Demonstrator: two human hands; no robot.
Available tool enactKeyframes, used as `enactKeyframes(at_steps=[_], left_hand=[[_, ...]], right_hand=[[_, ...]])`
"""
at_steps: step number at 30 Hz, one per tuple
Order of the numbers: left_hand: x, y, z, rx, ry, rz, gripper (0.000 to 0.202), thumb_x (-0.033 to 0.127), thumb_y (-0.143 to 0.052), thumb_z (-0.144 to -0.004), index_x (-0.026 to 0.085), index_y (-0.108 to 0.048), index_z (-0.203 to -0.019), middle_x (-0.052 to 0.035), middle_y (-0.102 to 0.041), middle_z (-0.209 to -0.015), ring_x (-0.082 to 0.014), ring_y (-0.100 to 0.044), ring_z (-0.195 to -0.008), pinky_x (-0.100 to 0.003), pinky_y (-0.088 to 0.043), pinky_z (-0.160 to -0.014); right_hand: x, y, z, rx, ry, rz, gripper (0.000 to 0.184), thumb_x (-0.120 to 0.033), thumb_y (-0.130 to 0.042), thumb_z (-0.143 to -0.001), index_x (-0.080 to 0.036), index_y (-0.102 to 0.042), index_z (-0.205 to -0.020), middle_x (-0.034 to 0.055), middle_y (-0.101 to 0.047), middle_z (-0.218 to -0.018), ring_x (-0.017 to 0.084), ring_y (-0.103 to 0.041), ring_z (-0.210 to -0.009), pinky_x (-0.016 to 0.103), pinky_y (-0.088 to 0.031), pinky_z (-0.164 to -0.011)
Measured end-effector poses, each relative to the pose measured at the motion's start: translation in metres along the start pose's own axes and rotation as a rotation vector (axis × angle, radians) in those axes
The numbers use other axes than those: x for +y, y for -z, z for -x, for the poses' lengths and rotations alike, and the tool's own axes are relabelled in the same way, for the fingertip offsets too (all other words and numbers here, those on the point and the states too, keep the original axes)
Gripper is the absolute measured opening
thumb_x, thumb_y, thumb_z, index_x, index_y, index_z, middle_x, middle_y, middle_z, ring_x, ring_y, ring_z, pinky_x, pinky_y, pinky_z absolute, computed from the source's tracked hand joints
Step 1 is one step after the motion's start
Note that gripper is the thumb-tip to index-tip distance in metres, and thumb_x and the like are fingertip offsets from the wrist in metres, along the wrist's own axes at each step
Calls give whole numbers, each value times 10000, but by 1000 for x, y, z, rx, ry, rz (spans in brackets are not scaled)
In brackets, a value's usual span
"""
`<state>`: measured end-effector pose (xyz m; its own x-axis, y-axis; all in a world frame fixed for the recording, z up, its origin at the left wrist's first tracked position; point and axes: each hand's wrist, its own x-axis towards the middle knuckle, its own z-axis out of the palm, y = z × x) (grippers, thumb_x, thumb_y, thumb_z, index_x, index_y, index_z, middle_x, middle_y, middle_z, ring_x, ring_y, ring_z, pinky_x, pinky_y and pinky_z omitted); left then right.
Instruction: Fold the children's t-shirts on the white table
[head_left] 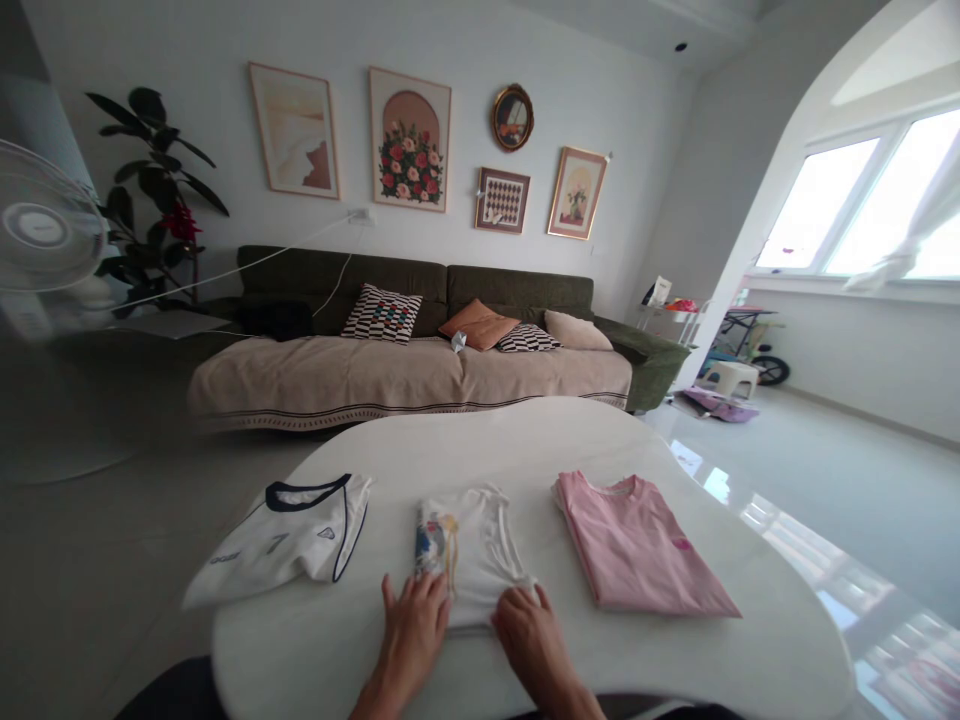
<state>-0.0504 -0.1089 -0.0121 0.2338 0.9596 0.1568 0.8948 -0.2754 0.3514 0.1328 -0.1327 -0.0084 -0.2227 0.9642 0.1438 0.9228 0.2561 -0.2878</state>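
Note:
A folded white T-shirt with a colourful print [466, 545] lies in the middle of the white table [495, 440]. My left hand [411, 632] rests flat on its near left edge, fingers stretched out. My right hand [531, 632] lies on its near right corner, fingers extended over the cloth. A folded white jersey with a dark collar [289, 540] lies to the left. A folded pink T-shirt [637, 545] lies to the right.
Beyond the table stands a dark green sofa [420, 340] with a beige cover and several cushions. A fan [45, 230] and a potted plant [154, 200] stand at the left. Framed pictures hang on the wall. A stool and clutter sit near the window at right.

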Motion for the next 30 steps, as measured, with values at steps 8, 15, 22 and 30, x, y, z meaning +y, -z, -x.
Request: enactKeyframes(at_steps=[8,15,22,30], left_hand=[[82,-6,16,-300,-330,236,354,297,-322,-849,183,-577,-1069,-102,-607,-1009,-220,-550,-943,-328,-406,-862],[35,20,-51,42,-197,81,378,262,-355,-844,207,-533,-1172,-72,-482,-1282,-252,-363,-1211,-460,-225,-1017],[-23,-23,-64,-23,-40,-108,473,368,-370,-845,331,-338,-1315,-5,-276,-1424,-305,-165,-1308,-543,-224,-986],[-20,-38,-40,44,25,-131,480,370,-363,-841,292,-356,-1315,-13,-285,-1420,-308,-170,-1307,-499,-239,-1002]], right_hand=[[55,24,-58,-28,-97,120,272,-102,-332,-826,-179,-580,-908,64,-606,-995,170,-542,-967,354,-280,-936],[27,3,-64,45,-212,123,379,-292,-338,-864,-258,-464,-1221,84,-400,-1339,266,-290,-1261,449,-232,-984],[4,-34,-45,26,-322,116,541,-600,-243,-823,-401,-259,-1326,35,-164,-1456,367,-67,-1312,598,-187,-951],[16,-20,-41,-56,-210,84,538,-616,-231,-818,-426,-233,-1321,-3,-145,-1458,327,-59,-1322,578,-184,-975]])
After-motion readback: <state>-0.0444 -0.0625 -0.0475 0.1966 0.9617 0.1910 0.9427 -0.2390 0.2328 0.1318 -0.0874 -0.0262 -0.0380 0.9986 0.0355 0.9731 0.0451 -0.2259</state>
